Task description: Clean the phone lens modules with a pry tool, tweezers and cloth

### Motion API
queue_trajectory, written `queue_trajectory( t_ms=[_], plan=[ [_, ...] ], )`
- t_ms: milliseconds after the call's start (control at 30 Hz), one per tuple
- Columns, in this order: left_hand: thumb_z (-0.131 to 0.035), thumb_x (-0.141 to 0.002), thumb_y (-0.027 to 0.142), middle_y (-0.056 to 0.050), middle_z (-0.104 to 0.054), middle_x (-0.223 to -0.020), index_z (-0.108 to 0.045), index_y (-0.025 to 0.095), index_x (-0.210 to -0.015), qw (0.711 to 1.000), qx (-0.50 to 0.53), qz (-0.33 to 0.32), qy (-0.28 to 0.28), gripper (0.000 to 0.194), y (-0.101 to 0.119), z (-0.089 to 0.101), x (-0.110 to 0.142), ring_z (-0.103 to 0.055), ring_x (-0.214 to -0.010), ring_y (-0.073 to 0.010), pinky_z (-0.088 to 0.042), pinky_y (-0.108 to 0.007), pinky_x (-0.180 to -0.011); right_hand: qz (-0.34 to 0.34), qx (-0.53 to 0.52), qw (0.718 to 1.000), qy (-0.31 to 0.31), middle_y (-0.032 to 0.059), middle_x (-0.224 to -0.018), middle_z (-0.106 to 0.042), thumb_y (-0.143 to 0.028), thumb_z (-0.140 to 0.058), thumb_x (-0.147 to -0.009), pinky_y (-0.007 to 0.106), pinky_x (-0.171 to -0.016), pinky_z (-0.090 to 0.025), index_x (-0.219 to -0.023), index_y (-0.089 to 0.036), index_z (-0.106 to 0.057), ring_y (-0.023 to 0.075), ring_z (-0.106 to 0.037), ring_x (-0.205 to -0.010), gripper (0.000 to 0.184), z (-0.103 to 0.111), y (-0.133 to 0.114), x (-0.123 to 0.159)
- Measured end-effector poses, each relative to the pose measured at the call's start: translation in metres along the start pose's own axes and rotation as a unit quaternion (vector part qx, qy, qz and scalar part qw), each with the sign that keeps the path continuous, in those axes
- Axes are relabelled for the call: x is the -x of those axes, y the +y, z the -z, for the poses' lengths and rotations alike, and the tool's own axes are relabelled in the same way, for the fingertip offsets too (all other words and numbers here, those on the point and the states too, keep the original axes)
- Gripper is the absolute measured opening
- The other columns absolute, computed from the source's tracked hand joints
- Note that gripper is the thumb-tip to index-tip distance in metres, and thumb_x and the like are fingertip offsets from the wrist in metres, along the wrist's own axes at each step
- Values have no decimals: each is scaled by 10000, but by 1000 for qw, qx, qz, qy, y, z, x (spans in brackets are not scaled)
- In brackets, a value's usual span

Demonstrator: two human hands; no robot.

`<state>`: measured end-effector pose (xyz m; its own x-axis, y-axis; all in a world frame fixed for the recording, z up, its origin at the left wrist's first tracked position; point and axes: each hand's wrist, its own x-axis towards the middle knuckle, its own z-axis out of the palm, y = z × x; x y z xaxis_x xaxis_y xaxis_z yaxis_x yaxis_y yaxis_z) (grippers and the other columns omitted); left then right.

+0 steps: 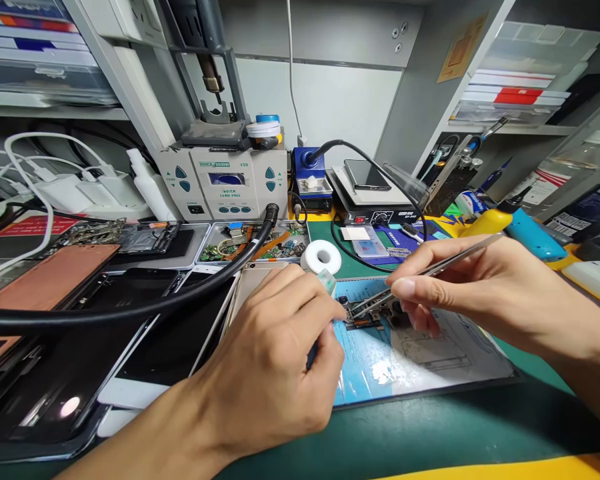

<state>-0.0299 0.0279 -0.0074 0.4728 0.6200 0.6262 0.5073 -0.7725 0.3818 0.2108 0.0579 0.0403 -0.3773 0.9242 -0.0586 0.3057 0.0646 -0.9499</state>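
My right hand (445,287) pinches metal tweezers (437,265) between thumb and fingers. Their tips reach down to a small phone circuit board (365,323), which lies on a blue and white booklet-like sheet (370,380). On the left side of that board, my left hand (280,347) is closed, its index fingertip at the board's edge. A sliver of something dark blue shows inside its curled fingers, too hidden to name. Just beyond its knuckles is a translucent greenish piece (327,282); I cannot tell whether the hand holds it.
A thick black hose (180,308) crosses the left side, over several phones and screens (170,340). Behind stand a hot air station (225,183), a tray of small parts (260,241), a white spool (322,259) and a blue soldering station (311,175). Bottles (535,233) stand right.
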Motion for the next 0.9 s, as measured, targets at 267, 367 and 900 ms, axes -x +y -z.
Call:
queue_trajectory(
  t_ms=[267, 367, 900],
  plan=[
    [-517, -896, 16, -89, -626, -794, -721, 86, -872, 1000, 2, 2, 0, 216, 2, 0, 0, -514, -775, -205, -432, -392, -728, -8, 19, 1000, 13, 27, -630, -725, -443, -953, -653, 223, -495, -467, -757, -236, -820, 144, -591, -548, 267, 2, 2, 1],
    [-511, -901, 23, -80, -622, -790, -717, 101, -873, 1000, -1, 4, 1, 222, 2, 0, 0, -511, -769, -201, -434, -384, -720, -10, 29, 999, 22, 33, -656, -725, -466, -961, -623, 226, -489, -464, -736, -234, -821, 147, -587, -561, 293, 1, 0, 0],
    [-525, -892, 18, -95, -629, -797, -723, 73, -874, 1000, 5, 0, 3, 206, 1, -1, 0, -518, -773, -208, -448, -401, -737, 8, 55, 998, 33, 62, -682, -769, -533, -920, -661, 258, -496, -503, -702, -258, -831, 204, -667, -599, 292, -1, -2, 3]
  ],
)
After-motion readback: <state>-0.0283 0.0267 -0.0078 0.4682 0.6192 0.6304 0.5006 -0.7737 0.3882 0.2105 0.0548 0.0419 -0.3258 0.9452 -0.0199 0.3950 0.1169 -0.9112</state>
